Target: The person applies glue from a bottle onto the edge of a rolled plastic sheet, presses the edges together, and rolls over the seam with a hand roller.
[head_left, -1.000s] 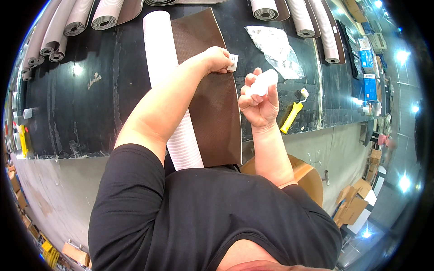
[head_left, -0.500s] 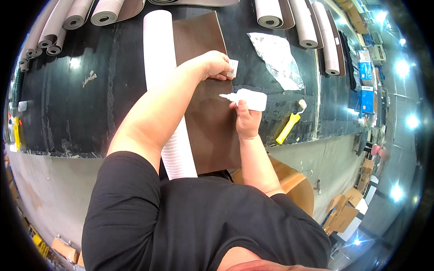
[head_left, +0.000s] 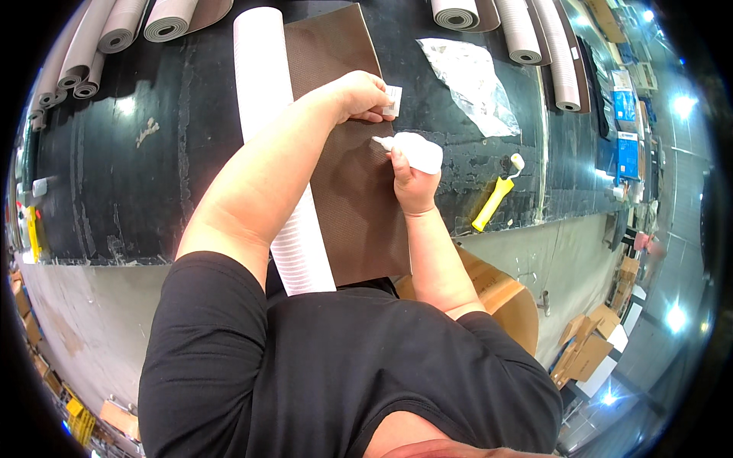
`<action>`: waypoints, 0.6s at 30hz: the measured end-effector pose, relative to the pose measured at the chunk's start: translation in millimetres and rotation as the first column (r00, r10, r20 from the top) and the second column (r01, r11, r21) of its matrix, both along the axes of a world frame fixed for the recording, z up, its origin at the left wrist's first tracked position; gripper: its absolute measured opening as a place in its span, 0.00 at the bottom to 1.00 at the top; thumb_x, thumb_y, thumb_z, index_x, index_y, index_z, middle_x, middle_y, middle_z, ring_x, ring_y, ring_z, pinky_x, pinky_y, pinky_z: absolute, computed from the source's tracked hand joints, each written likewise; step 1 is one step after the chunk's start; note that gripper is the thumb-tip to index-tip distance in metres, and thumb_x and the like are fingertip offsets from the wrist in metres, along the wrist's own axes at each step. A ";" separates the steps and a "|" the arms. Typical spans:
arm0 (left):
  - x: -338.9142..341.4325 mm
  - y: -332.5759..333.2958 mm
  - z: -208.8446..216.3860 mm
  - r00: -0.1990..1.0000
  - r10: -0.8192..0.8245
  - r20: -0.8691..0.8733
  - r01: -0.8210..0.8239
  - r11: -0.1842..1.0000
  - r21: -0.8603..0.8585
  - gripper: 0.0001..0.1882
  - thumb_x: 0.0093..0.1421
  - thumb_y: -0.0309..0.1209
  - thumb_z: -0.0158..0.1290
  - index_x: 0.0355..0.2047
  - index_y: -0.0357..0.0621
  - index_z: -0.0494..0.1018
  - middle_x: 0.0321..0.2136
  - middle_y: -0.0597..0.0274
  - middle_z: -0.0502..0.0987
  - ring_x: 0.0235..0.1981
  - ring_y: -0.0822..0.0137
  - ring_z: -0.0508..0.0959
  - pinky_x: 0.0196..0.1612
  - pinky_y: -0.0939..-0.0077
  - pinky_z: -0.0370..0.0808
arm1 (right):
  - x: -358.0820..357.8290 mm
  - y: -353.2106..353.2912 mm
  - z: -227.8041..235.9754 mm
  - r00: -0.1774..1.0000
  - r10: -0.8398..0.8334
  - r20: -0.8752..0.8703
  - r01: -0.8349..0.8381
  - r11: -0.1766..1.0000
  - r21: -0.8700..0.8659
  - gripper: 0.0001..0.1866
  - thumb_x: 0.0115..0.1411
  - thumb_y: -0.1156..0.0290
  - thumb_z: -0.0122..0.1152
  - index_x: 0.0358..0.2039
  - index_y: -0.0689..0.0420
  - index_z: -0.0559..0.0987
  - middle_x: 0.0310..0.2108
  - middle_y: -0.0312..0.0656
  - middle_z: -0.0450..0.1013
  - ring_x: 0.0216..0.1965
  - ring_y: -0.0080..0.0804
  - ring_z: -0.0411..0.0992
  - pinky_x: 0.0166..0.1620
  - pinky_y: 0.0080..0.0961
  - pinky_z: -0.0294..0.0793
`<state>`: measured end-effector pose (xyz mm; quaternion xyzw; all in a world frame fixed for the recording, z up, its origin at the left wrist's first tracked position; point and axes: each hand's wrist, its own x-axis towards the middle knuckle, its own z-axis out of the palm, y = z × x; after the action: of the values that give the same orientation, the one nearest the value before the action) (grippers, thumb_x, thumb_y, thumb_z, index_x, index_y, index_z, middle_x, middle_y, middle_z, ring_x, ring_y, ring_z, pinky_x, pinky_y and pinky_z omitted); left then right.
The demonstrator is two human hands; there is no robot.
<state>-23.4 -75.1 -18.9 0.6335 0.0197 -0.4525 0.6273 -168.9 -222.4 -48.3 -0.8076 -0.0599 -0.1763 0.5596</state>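
Note:
A partly rolled mat lies before me, its brown side (head_left: 351, 198) spread flat and the white ribbed roll (head_left: 263, 76) along its left. My left hand (head_left: 363, 98) reaches across the roll and pinches a small white label (head_left: 393, 101) at the brown sheet's right edge. In my right hand (head_left: 416, 187) is a white squeeze bottle (head_left: 421, 152) with a narrow nozzle. The bottle is tilted, its tip pointing left over that edge, just below the label. Whether the tip touches the mat I cannot tell.
Right of the mat, a crumpled clear plastic bag (head_left: 473, 88) and a yellow-handled small roller (head_left: 496, 198) lie on the black table (head_left: 168, 183). Several rolled mats (head_left: 168, 23) line the far side. A cardboard piece (head_left: 496, 298) curves below the table's front edge.
My right hand has brought the bottle slightly up, nearer the label. The bottle's nozzle looks more foreshortened. My left hand keeps its pinch; the whole view has shifted a little.

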 end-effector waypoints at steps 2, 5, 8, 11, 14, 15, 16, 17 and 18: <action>-0.8 0.4 -0.9 1.000 0.006 0.004 -0.006 1.000 0.004 0.07 0.64 0.29 0.52 0.40 0.40 0.75 0.38 0.58 0.81 0.39 0.71 0.82 0.40 0.83 0.79 | 0.2 0.5 1.1 1.000 -0.004 0.020 0.004 0.999 -0.040 0.10 0.62 0.70 0.60 0.34 0.66 0.78 0.30 0.38 0.76 0.29 0.24 0.74 0.35 0.21 0.74; -0.4 0.4 -0.8 1.000 0.008 0.002 -0.008 1.000 -0.003 0.07 0.64 0.29 0.52 0.40 0.39 0.75 0.37 0.58 0.81 0.38 0.71 0.82 0.40 0.83 0.79 | -2.0 0.8 -0.8 0.998 -0.037 -0.042 0.036 0.999 -0.028 0.09 0.60 0.69 0.62 0.35 0.63 0.81 0.32 0.42 0.78 0.32 0.34 0.77 0.38 0.25 0.74; -0.7 -0.4 -0.6 1.000 0.003 0.006 -0.003 1.000 0.009 0.07 0.64 0.29 0.53 0.40 0.39 0.75 0.38 0.57 0.81 0.38 0.71 0.82 0.39 0.84 0.79 | -0.4 -0.1 -0.7 1.000 -0.014 0.007 0.014 0.997 -0.072 0.09 0.60 0.69 0.63 0.35 0.62 0.81 0.33 0.43 0.78 0.32 0.35 0.77 0.38 0.25 0.74; 0.2 -0.5 -6.5 1.000 0.011 0.015 -0.011 1.000 -0.005 0.07 0.64 0.29 0.53 0.39 0.39 0.75 0.37 0.57 0.81 0.38 0.71 0.82 0.40 0.83 0.79 | 3.4 4.9 2.4 0.990 -0.009 0.140 0.032 0.987 -0.160 0.08 0.61 0.72 0.60 0.32 0.65 0.79 0.29 0.40 0.76 0.29 0.29 0.74 0.36 0.22 0.72; 1.6 0.6 -8.5 1.000 0.011 0.023 -0.010 1.000 -0.013 0.07 0.64 0.28 0.53 0.39 0.39 0.74 0.37 0.58 0.81 0.38 0.71 0.82 0.41 0.83 0.79 | 3.6 4.2 0.9 0.997 -0.001 0.071 0.009 0.994 -0.106 0.08 0.62 0.71 0.59 0.32 0.65 0.78 0.28 0.40 0.76 0.28 0.30 0.73 0.35 0.22 0.72; 0.4 0.1 -7.4 1.000 0.007 0.019 -0.007 1.000 -0.012 0.07 0.64 0.28 0.53 0.39 0.39 0.74 0.37 0.58 0.81 0.38 0.71 0.82 0.41 0.83 0.79 | 2.6 2.9 -0.8 0.998 -0.005 0.067 0.012 0.994 -0.105 0.08 0.62 0.71 0.59 0.32 0.65 0.78 0.28 0.40 0.76 0.28 0.30 0.73 0.35 0.22 0.72; -0.4 0.3 -6.6 1.000 0.013 0.017 -0.013 1.000 -0.013 0.07 0.64 0.28 0.53 0.39 0.39 0.74 0.37 0.58 0.81 0.39 0.70 0.82 0.41 0.83 0.79 | 2.4 1.8 -2.3 0.997 -0.004 0.073 0.011 0.995 -0.104 0.08 0.62 0.71 0.59 0.31 0.64 0.78 0.28 0.40 0.76 0.28 0.30 0.73 0.35 0.23 0.72; -0.9 0.7 -5.7 1.000 0.019 0.015 -0.019 1.000 -0.014 0.07 0.64 0.28 0.53 0.39 0.39 0.74 0.38 0.58 0.81 0.39 0.70 0.82 0.41 0.83 0.79 | 2.0 1.2 -3.3 0.997 -0.002 0.080 0.010 0.995 -0.103 0.08 0.62 0.71 0.59 0.31 0.64 0.78 0.27 0.40 0.76 0.28 0.30 0.74 0.34 0.23 0.72; -0.6 0.9 -4.4 1.000 0.019 0.012 -0.019 1.000 -0.011 0.07 0.64 0.28 0.53 0.39 0.39 0.74 0.38 0.58 0.81 0.39 0.70 0.82 0.41 0.83 0.79 | 1.6 1.4 -3.4 0.997 -0.002 0.078 0.010 0.995 -0.100 0.08 0.62 0.71 0.59 0.31 0.64 0.78 0.27 0.40 0.76 0.28 0.30 0.74 0.34 0.23 0.72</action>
<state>-24.0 -74.3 -23.3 0.6327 0.0194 -0.4426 0.6352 -167.3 -221.0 -51.7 -0.8273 -0.0879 -0.2059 0.5152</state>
